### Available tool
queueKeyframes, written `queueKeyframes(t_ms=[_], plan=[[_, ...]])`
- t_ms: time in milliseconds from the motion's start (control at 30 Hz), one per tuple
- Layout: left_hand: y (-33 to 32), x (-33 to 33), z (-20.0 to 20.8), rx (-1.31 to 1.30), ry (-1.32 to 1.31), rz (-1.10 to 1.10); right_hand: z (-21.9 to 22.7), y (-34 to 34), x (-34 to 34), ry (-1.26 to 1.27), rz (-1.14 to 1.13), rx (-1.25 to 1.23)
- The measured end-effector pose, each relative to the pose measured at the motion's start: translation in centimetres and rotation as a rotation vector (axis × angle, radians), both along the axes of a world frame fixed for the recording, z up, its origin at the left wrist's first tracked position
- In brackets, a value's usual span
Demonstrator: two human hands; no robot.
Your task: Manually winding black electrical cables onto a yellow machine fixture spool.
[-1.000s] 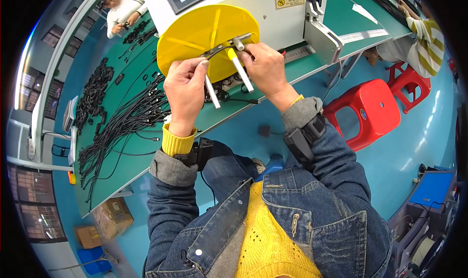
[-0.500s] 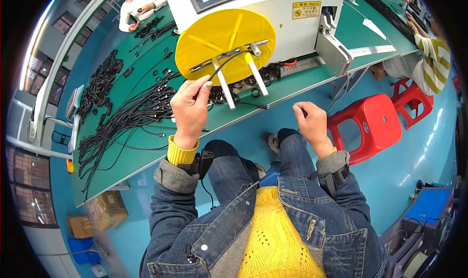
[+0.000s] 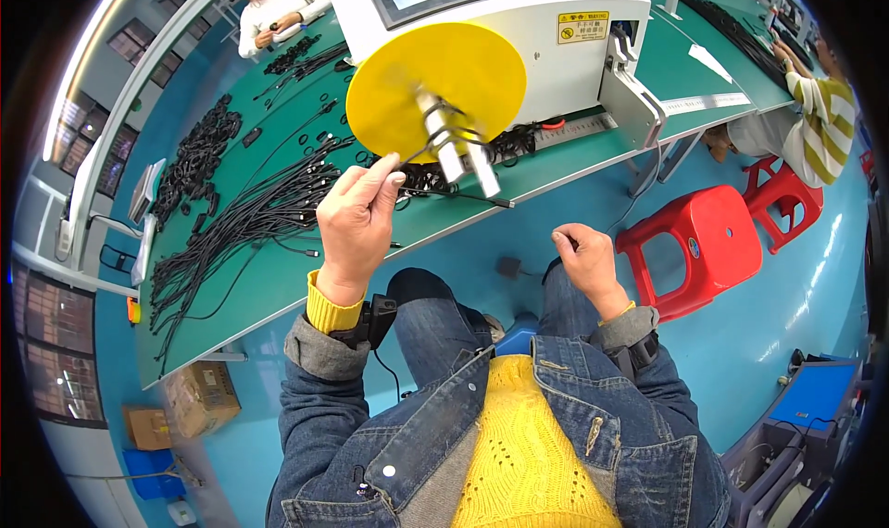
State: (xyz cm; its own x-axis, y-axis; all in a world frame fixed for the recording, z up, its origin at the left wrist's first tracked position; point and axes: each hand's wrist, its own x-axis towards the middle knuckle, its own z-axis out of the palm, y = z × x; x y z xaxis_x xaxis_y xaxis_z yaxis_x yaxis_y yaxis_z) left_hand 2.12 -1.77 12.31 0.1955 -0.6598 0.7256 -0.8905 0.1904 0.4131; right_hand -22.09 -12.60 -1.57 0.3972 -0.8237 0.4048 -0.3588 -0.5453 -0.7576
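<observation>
Black cable [image 3: 446, 138] looped on the posts, its tail pinched in the left hand [image 3: 356, 215].
From where I watch, the cable wraps the two pale posts [image 3: 448, 157] in front of the yellow disc [image 3: 472, 60], all blurred as if spinning; its free length slants down and leftward to the left hand, so the posts lie up and to the right of that thumb and forefinger, which press together on it. The left hand is clearly nearer; the right hand [image 3: 590, 261], fingers curled in and nothing visible in it, hangs lower right, well apart, toward the red stool [image 3: 718, 236]. Behind the disc I see the white machine [image 3: 528, 18]; left of it, a cable bundle [image 3: 255, 199] on the green table [image 3: 243, 308].
</observation>
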Motion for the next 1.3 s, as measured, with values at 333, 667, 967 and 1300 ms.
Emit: queueKeyframes(t_ms=[333,667,967,1300], plan=[[-0.5,-1.2,-2.5,0.005,0.196,-0.097,-0.8,-0.2,0.0,0.039,0.025,0.011],[-2.9,-5.2,1.3,0.084,-0.34,0.054,4.8,-0.8,2.9,-0.232,0.121,-0.174],[-3.3,-3.8,2.4,0.378,-0.455,0.117,8.9,-3.8,7.9,-0.262,0.235,-0.215],[-3.5,-2.2,1.2,0.379,-0.252,-0.107,9.0,-4.7,9.3,-0.315,0.354,-0.201]])
